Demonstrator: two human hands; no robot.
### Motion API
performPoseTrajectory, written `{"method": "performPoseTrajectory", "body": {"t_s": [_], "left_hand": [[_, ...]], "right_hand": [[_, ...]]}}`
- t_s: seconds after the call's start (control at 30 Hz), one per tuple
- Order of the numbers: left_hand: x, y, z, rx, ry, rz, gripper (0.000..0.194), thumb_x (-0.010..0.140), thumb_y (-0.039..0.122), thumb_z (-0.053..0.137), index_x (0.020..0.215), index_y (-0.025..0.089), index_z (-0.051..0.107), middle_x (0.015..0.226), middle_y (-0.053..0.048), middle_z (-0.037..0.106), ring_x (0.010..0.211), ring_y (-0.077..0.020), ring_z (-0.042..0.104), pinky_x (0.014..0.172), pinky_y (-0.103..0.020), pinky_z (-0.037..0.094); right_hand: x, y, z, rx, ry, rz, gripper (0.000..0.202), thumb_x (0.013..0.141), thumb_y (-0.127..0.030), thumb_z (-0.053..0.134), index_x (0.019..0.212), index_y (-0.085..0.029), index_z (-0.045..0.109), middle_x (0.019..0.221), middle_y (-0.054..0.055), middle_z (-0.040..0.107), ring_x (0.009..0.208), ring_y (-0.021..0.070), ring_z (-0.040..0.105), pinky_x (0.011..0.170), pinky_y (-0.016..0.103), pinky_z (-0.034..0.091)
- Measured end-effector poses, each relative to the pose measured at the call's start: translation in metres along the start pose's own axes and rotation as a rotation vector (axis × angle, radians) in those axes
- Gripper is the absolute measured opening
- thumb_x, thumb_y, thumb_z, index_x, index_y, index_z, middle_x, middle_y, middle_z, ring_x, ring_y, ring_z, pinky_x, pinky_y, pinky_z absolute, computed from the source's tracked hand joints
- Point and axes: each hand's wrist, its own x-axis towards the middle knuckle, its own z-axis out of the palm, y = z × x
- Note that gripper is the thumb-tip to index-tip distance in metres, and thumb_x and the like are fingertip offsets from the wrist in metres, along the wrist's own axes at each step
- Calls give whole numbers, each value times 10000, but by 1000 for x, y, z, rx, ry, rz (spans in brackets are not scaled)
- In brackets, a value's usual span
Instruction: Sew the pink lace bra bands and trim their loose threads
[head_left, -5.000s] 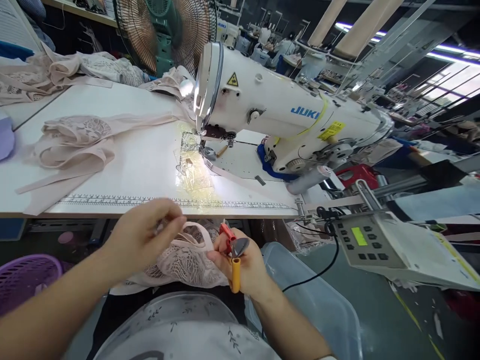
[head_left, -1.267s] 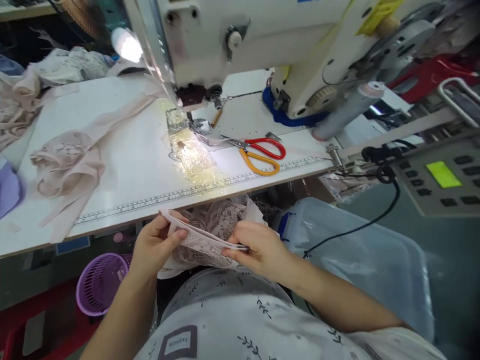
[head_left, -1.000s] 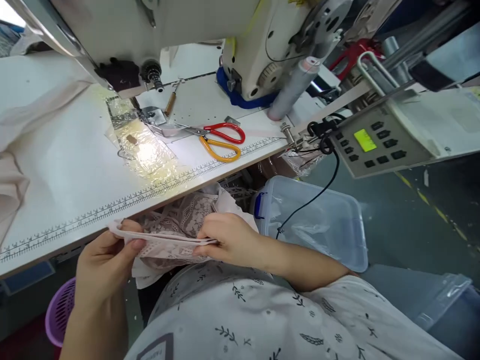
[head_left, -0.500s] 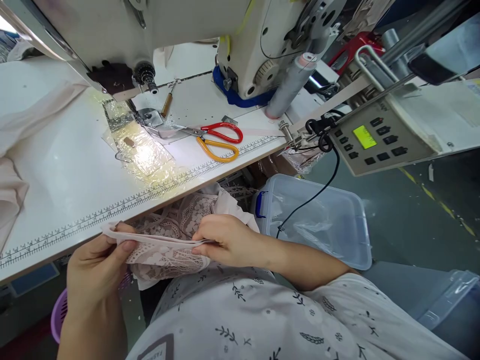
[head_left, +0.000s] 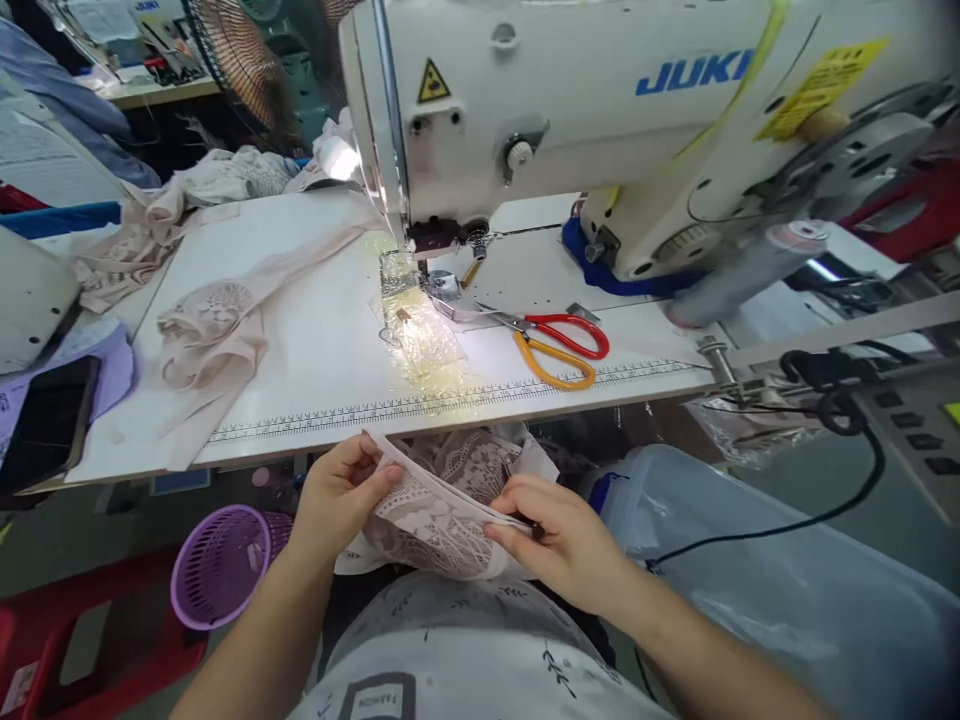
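A pale pink lace garment (head_left: 442, 520) hangs over my lap at the table's front edge. My left hand (head_left: 341, 495) pinches one end of its smooth edge band between thumb and fingers. Farther right along the same band, my right hand (head_left: 551, 530) grips it with thumb and bent fingers. The band runs taut between both hands, with lace hanging beneath. Beyond them stands a white sewing machine (head_left: 570, 130), its needle area lit. Scissors (head_left: 559, 345) with one red and one orange handle lie on the tabletop to its right.
Another pink lace piece (head_left: 214, 330) lies on the white table (head_left: 315, 350), left of the machine. A phone (head_left: 49, 420) rests at far left. Below are a purple basket (head_left: 229, 565), a red stool (head_left: 112, 625) and a clear plastic bin (head_left: 750, 560). A person's blue sleeve (head_left: 67, 90) shows behind.
The view has swung left and up, bringing in the phone, basket and more of the machine. Both hands still hold the garment's band, which now slopes down to the right.
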Motion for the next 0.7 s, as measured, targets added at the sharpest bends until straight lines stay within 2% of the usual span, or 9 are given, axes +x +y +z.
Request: {"method": "performPoseTrajectory", "body": {"t_s": [0.13,0.3,0.4,0.47,0.53,0.6,0.7], "left_hand": [[-2,1,6,-21,0,46,192,632,260,754,687,161,599,604,20,598,551,-97,548,496,-189,454],[-5,-6,14,-138,76,170,279,680,217,733,867,189,528,740,-2,661,671,-122,622,596,-219,514],[-6,-9,17,-194,31,191,232,711,218,718,864,185,546,870,-54,702,773,-142,647,657,-246,535],[-6,-9,18,-256,44,187,241,699,221,734,889,186,589,932,-67,711,791,-143,647,681,-257,539],[-4,-8,17,-343,45,133,300,656,249,774,919,186,644,939,-74,717,786,-152,647,689,-269,539],[-2,-6,15,-423,-7,10,363,597,292,815,921,179,695,926,-89,722,781,-171,649,678,-282,538],[0,-1,12,-496,-65,-124,341,508,312,861,804,196,736,864,-77,727,752,-182,648,661,-289,532]], "right_hand": [[-3,0,1,-56,-3,-20,176,869,-210,500,715,-156,568,644,9,500,604,122,488,535,232,363],[-8,-1,2,-124,54,-100,110,870,-180,509,774,-166,560,669,8,515,623,121,491,547,229,368],[-9,-4,1,-157,58,-121,105,874,-174,503,784,-172,556,676,13,530,632,127,500,551,234,377],[-9,-6,-1,-165,46,-118,112,877,-175,495,782,-176,555,679,18,538,638,133,505,554,239,384],[-10,-7,-3,-163,32,-113,107,876,-177,496,790,-179,560,692,24,549,650,137,511,561,243,390],[-10,-8,-4,-163,11,-113,95,872,-180,502,801,-181,564,698,25,551,654,139,511,564,247,392],[-11,-8,-5,-156,-16,-123,90,866,-186,505,797,-182,562,688,23,542,645,140,501,557,251,388]]}}
